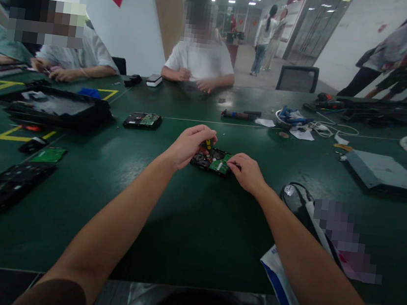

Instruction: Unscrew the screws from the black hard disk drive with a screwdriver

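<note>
A black hard drive [202, 162] with a green circuit board [220, 163] lies on the green table in front of me, board side up. My left hand [191, 146] is closed around a small screwdriver [208, 144] with a black and yellow handle, held upright over the drive's left part. Its tip is hidden by the fingers and the drive. At the right end of the drive, my right hand [246, 171] is closed, with thumb and forefinger pinching the edge by the board.
Another hard drive [142, 120] lies farther left, behind a black casing [8, 185] and a loose green board [49, 155]. A black tray [56, 107] stands left. To the right are a grey metal box [388, 173], cables [325, 127] and a pouch [281, 276]. People sit opposite.
</note>
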The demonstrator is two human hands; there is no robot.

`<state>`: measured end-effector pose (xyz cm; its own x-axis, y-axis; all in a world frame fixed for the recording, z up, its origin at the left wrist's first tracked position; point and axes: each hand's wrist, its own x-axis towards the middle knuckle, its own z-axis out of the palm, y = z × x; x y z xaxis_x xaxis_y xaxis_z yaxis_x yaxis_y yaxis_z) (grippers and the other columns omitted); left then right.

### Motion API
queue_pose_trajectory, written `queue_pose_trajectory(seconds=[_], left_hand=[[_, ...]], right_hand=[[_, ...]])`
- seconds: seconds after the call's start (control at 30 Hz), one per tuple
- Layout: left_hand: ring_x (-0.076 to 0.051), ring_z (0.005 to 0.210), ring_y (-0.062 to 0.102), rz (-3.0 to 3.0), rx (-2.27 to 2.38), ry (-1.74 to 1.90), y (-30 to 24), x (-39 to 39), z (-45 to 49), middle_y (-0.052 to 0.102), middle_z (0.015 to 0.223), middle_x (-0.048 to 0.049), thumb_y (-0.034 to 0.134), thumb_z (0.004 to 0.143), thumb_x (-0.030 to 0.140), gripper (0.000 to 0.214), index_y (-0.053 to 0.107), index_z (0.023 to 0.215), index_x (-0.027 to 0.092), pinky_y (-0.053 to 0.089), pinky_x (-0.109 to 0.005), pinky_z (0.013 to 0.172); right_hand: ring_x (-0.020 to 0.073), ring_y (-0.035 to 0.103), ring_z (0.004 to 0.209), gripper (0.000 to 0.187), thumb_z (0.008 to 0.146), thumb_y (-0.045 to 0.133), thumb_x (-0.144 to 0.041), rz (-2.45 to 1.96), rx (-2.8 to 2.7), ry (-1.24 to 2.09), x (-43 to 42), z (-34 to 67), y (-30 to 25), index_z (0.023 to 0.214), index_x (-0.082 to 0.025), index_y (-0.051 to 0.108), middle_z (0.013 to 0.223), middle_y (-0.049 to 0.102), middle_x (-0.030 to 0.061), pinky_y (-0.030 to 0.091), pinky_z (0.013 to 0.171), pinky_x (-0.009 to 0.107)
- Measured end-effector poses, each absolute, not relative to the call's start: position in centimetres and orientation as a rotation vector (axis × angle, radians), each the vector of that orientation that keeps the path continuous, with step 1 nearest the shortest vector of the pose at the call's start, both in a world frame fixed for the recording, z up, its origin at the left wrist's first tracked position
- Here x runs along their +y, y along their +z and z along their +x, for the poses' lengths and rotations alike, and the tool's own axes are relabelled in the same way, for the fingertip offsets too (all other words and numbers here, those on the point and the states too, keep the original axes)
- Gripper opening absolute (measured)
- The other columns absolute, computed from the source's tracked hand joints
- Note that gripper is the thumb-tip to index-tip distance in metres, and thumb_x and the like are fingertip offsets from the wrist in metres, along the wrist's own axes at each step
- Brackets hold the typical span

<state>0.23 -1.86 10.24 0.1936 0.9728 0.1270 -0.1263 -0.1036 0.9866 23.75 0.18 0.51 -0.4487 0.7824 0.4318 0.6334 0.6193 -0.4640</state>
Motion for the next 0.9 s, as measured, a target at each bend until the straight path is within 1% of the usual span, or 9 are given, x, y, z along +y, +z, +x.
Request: queue_pose_trajectory(seconds=[0.1,0.23,0.37,0.47,0.57,0.63,0.73,0.9], left_hand=[[-0.016,0.081,0.061,1.38,0.969,1.197,10.41,-1.89,0.06,0.068,0.09,-0.0049,0.07,0.085,0.041,0.023,0.069,0.079,0.019,0.045,-0.023,0.057],[-0.017,0.081,0.063,1.393,0.969,1.174,10.34,-1.97,0.06,0.069,0.089,-0.0064,0.071,0.085,0.043,0.026,0.072,0.085,0.017,0.043,-0.023,0.053],[-0.018,0.077,0.067,1.248,0.88,1.155,9.86,-1.89,0.47,0.073,0.088,-0.008,0.073,0.083,0.04,0.025,0.068,0.092,0.017,0.045,-0.024,0.054],[-0.019,0.084,0.071,1.111,0.807,1.138,9.53,-1.71,0.7,0.075,0.093,-0.0104,0.074,0.083,0.037,0.025,0.064,0.093,0.016,0.046,-0.022,0.053],[-0.021,0.093,0.073,1.031,0.802,1.164,9.45,-1.56,0.66,0.075,0.098,-0.0111,0.071,0.084,0.035,0.023,0.061,0.092,0.016,0.051,-0.023,0.058],[-0.02,0.091,0.073,1.05,0.815,1.192,9.55,-1.55,0.55,0.074,0.095,-0.0092,0.07,0.084,0.034,0.02,0.061,0.091,0.017,0.055,-0.026,0.062],[-0.018,0.084,0.069,1.149,0.828,1.226,9.8,-1.7,0.49,0.07,0.086,-0.0064,0.07,0.084,0.033,0.017,0.064,0.085,0.017,0.057,-0.027,0.063],[-0.018,0.082,0.066,1.203,0.807,1.18,10.01,-1.94,0.6,0.067,0.082,-0.0077,0.069,0.087,0.037,0.022,0.068,0.08,0.015,0.058,-0.029,0.066]], right_hand=[[0.0212,0.064,0.1,0.013,0.098,0.062,-0.022,-1.101,-2.223,0.299,0.22,23.79,0.47,0.096,-0.023,0.075,0.105,0.071,0.0067,0.05,0.092,0.038],[0.0211,0.064,0.099,0.014,0.099,0.061,-0.023,-1.11,-2.226,0.284,0.2,23.8,0.44,0.096,-0.022,0.075,0.105,0.071,0.0066,0.05,0.091,0.038],[0.0212,0.064,0.098,0.013,0.098,0.062,-0.022,-1.121,-2.222,0.286,0.12,23.7,0.55,0.096,-0.023,0.075,0.105,0.071,0.0064,0.05,0.091,0.038],[0.0214,0.064,0.098,0.012,0.097,0.063,-0.021,-1.115,-2.215,0.289,0.05,23.64,0.62,0.095,-0.023,0.075,0.104,0.071,0.0065,0.05,0.09,0.037],[0.0213,0.064,0.099,0.012,0.097,0.063,-0.022,-1.115,-2.209,0.291,0.05,23.64,0.57,0.096,-0.023,0.075,0.104,0.071,0.0064,0.051,0.091,0.038],[0.0214,0.064,0.099,0.013,0.098,0.062,-0.022,-1.109,-2.212,0.292,0.09,23.67,0.5,0.096,-0.023,0.075,0.104,0.071,0.0064,0.051,0.091,0.038],[0.0212,0.064,0.099,0.014,0.098,0.061,-0.022,-1.107,-2.216,0.289,0.16,23.72,0.43,0.095,-0.023,0.075,0.104,0.071,0.0063,0.051,0.091,0.038],[0.021,0.064,0.098,0.014,0.098,0.061,-0.021,-1.105,-2.22,0.289,0.15,23.73,0.55,0.096,-0.023,0.075,0.104,0.071,0.0067,0.051,0.09,0.037]])
